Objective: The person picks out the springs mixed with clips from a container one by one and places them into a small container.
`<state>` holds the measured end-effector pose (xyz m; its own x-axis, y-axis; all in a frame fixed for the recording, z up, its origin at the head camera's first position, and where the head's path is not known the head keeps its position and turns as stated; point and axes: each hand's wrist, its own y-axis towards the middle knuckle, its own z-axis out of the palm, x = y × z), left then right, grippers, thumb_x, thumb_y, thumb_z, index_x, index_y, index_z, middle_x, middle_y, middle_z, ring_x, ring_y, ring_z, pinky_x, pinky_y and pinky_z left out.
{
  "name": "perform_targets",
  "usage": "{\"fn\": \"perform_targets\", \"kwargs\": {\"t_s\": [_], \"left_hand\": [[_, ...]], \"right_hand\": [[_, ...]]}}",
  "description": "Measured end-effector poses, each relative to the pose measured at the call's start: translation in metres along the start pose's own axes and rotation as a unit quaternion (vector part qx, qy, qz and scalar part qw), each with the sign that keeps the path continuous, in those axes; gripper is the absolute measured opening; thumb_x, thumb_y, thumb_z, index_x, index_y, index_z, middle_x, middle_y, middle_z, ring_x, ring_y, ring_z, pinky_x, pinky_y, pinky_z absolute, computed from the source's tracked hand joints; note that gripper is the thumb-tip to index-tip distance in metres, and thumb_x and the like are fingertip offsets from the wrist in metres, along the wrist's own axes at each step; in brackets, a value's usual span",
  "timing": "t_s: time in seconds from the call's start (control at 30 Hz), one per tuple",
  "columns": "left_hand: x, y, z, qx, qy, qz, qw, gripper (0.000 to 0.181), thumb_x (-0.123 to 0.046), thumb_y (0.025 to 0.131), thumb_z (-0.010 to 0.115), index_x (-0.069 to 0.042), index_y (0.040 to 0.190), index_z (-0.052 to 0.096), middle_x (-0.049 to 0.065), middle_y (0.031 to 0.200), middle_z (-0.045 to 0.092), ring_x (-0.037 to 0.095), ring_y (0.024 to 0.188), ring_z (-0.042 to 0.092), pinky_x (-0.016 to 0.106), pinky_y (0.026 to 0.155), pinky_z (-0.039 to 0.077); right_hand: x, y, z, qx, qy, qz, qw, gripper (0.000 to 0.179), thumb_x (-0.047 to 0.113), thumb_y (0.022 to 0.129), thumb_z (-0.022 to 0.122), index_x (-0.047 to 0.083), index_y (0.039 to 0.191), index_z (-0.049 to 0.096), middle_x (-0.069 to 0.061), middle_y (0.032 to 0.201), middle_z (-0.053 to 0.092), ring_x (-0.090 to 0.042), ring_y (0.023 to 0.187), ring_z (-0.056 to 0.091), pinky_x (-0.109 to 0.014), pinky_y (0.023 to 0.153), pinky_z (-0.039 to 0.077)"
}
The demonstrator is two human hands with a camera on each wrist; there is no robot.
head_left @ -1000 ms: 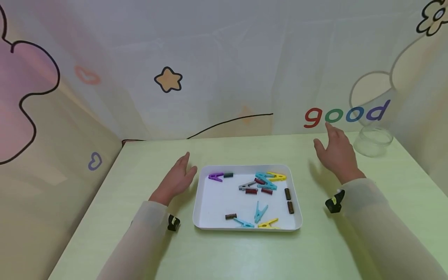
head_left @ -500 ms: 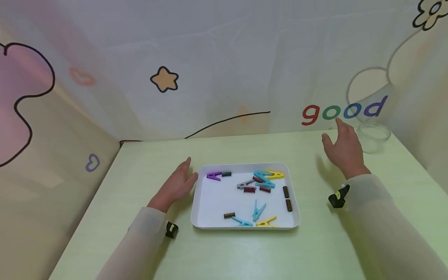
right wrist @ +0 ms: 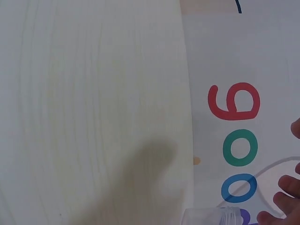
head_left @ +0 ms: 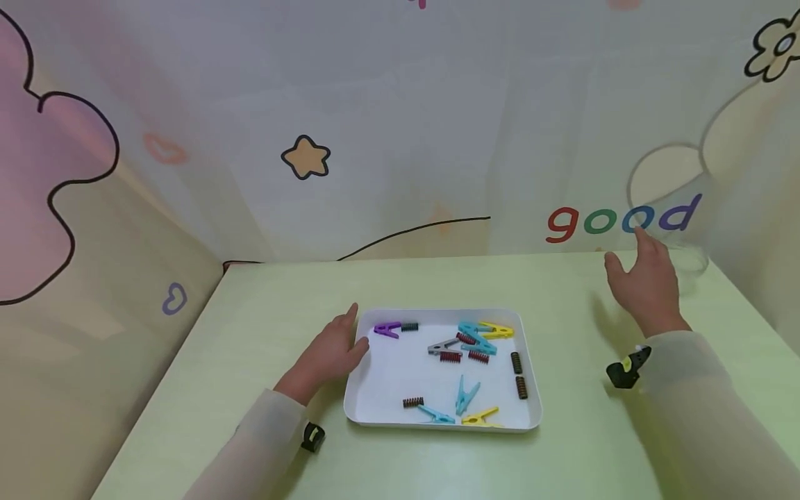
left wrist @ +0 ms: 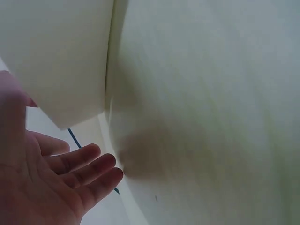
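Observation:
My left hand [head_left: 328,355] is at the left side of a white tray [head_left: 394,378], fingers extended and the thumb overlapping the rim in the head view. The left wrist view shows its spread fingers beside the tray's pale wall [left wrist: 56,51]. My right hand [head_left: 646,288] hovers at the back right with straight fingers, holding nothing. Just beyond it is a clear round container [head_left: 694,262], partly hidden by the hand. In the tray lie plastic clothespins: a purple one [head_left: 387,329], a grey one [head_left: 442,346], and several blue and yellow ones.
Several loose coil springs share the tray, including a reddish one [head_left: 450,357] and a dark one [head_left: 516,362]. Behind the pale table [head_left: 437,465] hangs a printed cloth [head_left: 400,139], which also runs along both sides.
My right hand has moved right, closer to the clear container, and now overlaps it. The left hand has come in to the tray's left rim. The tray's contents look the same.

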<state>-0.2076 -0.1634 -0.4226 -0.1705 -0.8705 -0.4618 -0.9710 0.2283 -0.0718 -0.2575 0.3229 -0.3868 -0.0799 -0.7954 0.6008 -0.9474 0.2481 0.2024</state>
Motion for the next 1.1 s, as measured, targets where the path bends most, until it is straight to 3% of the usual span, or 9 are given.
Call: {"fn": "perform_targets", "kwargs": {"t_s": [0.13, 0.27, 0.37, 0.43, 0.53, 0.63, 1.1], "left_hand": [[-0.003, -0.004, 0.000, -0.015, 0.032, 0.013, 0.9993, 0.068, -0.024, 0.095, 0.049, 0.003, 0.151, 0.022, 0.026, 0.139, 0.049, 0.037, 0.128, 0.049, 0.049, 0.107, 0.041], [-0.005, -0.006, -0.003, -0.024, 0.034, 0.012, 0.9991, 0.065, -0.020, 0.095, 0.047, 0.004, 0.151, 0.022, 0.022, 0.131, 0.056, 0.031, 0.118, 0.055, 0.046, 0.102, 0.045], [-0.005, -0.006, -0.005, -0.024, 0.030, 0.010, 0.9992, 0.065, -0.018, 0.095, 0.046, 0.004, 0.151, 0.022, 0.018, 0.108, 0.063, 0.024, 0.092, 0.059, 0.040, 0.084, 0.052], [-0.005, -0.006, -0.007, -0.018, 0.025, 0.005, 0.9995, 0.065, -0.017, 0.096, 0.046, 0.004, 0.152, 0.020, 0.012, 0.087, 0.061, 0.018, 0.073, 0.054, 0.035, 0.068, 0.050], [-0.005, -0.006, -0.009, -0.006, 0.022, 0.000, 0.9998, 0.064, -0.016, 0.096, 0.044, 0.003, 0.152, 0.019, 0.003, 0.061, 0.042, 0.014, 0.054, 0.035, 0.028, 0.052, 0.036], [-0.005, -0.005, -0.011, 0.000, 0.027, -0.002, 0.9996, 0.063, -0.017, 0.097, 0.042, 0.003, 0.152, 0.019, -0.001, 0.056, 0.036, 0.012, 0.051, 0.030, 0.027, 0.050, 0.032], [-0.001, -0.018, -0.016, 0.008, 0.020, -0.026, 0.9994, 0.062, -0.017, 0.098, 0.041, 0.000, 0.153, 0.017, -0.001, 0.054, 0.036, 0.012, 0.050, 0.031, 0.026, 0.049, 0.032]], "right_hand": [[-0.004, 0.000, -0.003, -0.001, 0.002, 0.012, 0.9999, 0.075, 0.043, 0.100, 0.036, 0.002, 0.155, 0.006, -0.033, 0.156, 0.010, -0.056, 0.139, 0.018, -0.068, 0.110, 0.020], [-0.004, 0.004, -0.008, -0.014, 0.011, 0.009, 0.9998, 0.074, 0.043, 0.100, 0.036, 0.003, 0.155, 0.007, -0.032, 0.156, 0.010, -0.056, 0.140, 0.018, -0.068, 0.110, 0.019], [-0.002, 0.008, -0.012, -0.020, 0.018, 0.010, 0.9996, 0.075, 0.044, 0.099, 0.036, 0.004, 0.155, 0.007, -0.032, 0.157, 0.010, -0.055, 0.140, 0.017, -0.068, 0.111, 0.019], [-0.001, 0.009, -0.014, -0.019, 0.022, 0.013, 0.9995, 0.075, 0.044, 0.099, 0.037, 0.004, 0.155, 0.006, -0.032, 0.157, 0.009, -0.055, 0.140, 0.016, -0.068, 0.111, 0.018], [-0.002, 0.010, -0.018, -0.023, 0.024, 0.019, 0.9993, 0.076, 0.044, 0.099, 0.038, 0.005, 0.155, 0.006, -0.032, 0.157, 0.009, -0.055, 0.141, 0.015, -0.067, 0.112, 0.018], [-0.004, 0.010, -0.020, -0.031, 0.021, 0.027, 0.9989, 0.076, 0.043, 0.098, 0.039, 0.004, 0.155, 0.007, -0.032, 0.156, 0.010, -0.054, 0.142, 0.015, -0.066, 0.112, 0.017], [-0.008, 0.014, -0.024, -0.034, 0.030, 0.048, 0.9978, 0.079, 0.045, 0.097, 0.040, 0.004, 0.155, 0.006, -0.030, 0.158, 0.007, -0.051, 0.144, 0.014, -0.063, 0.114, 0.018]]}}
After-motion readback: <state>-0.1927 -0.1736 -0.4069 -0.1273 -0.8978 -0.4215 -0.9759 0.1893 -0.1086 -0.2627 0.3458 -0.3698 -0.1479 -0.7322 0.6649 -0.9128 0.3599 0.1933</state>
